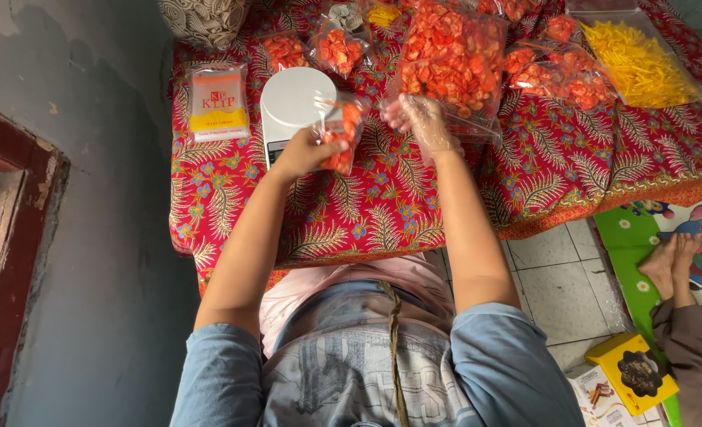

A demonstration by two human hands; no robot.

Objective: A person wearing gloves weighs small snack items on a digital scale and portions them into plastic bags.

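My left hand [307,150] grips a small clear bag of orange snack pieces [341,134] just in front of a white kitchen scale [291,99]. My right hand [422,122], in a thin clear plastic glove, hovers with fingers loosely curled at the mouth of a large open bag of orange snacks [450,55]. Whether it holds any pieces I cannot tell. Everything rests on a low table draped in a red leaf-patterned cloth [367,213].
Small filled orange snack bags [339,49] lie at the back, more [560,75] to the right. A bag of yellow sticks [639,63] sits far right. A pack of plastic bags [219,101] lies left of the scale. Another person's feet [671,265] rest on a mat at right.
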